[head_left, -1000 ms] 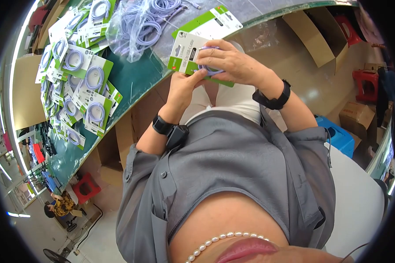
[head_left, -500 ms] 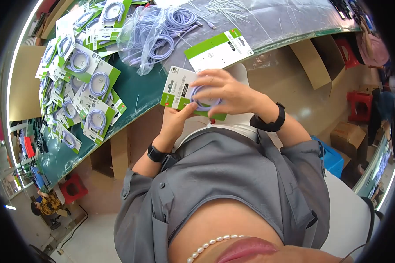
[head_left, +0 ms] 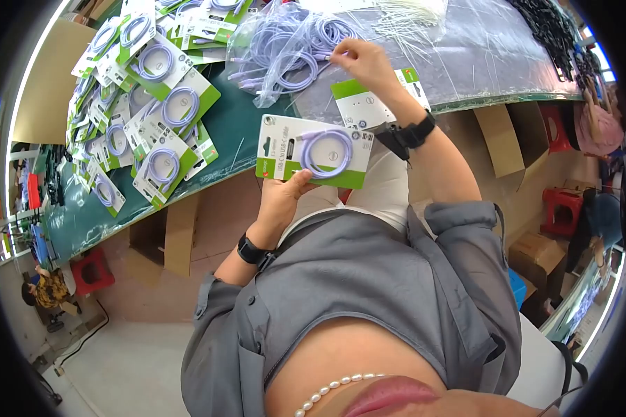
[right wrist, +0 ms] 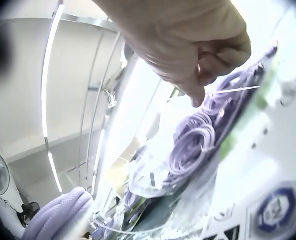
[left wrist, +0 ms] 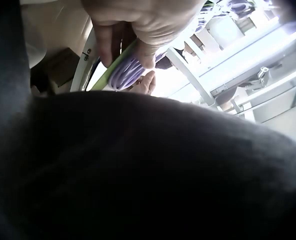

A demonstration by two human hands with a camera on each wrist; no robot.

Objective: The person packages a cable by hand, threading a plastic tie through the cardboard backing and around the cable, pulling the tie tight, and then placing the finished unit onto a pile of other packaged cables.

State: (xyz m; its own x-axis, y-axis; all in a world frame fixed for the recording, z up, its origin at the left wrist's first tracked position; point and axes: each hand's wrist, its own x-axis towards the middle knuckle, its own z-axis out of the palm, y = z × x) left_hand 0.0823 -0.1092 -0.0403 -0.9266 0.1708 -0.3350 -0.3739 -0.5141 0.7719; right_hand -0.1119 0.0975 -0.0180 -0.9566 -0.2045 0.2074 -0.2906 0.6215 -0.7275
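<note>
The left hand grips a white-and-green card by its lower edge, with the thumb in front beside a coiled purple cable on the card. In the left wrist view, the fingers and thumb of the left hand clasp the card and the coil edge-on. Above the table, the right hand is raised near the loose purple cables. The right wrist view shows the right hand with curled fingers, pinching a thin white tie at the fingertips.
Carded cables lie piled on the green table. A clear bag holds loose purple cables. Another card rests at the table's front edge, with white ties behind it. Cardboard boxes stand below.
The right hand has left the card and coil and moved up over the table. The left hand still holds the card, now fully in sight with its coil.
</note>
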